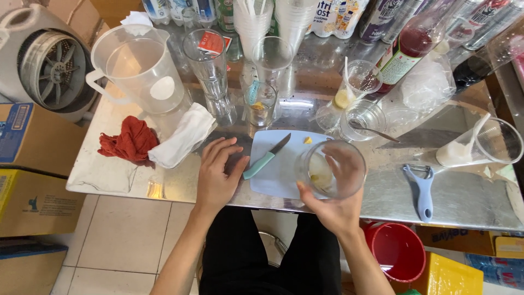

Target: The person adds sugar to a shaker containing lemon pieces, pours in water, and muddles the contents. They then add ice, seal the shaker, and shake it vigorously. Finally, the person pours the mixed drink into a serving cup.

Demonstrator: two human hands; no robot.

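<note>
My right hand (332,207) grips a clear glass (331,169) from below, holding it over the near right part of a pale blue cutting board (278,175). Something yellowish lies inside the glass. My left hand (217,173) rests flat on the steel table (120,169), fingers spread, just left of the board. A knife (266,158) with a teal handle lies on the board, its handle close to my left fingertips. A small yellow piece (308,140) sits at the board's far edge.
A large clear measuring jug (139,68), tall glasses (210,65), a red cloth (130,140), a white cloth (183,135), plastic cups with spoons (360,117), bottles and a blue peeler (421,188) crowd the table. A red bucket (396,251) and cardboard boxes (33,202) stand on the floor.
</note>
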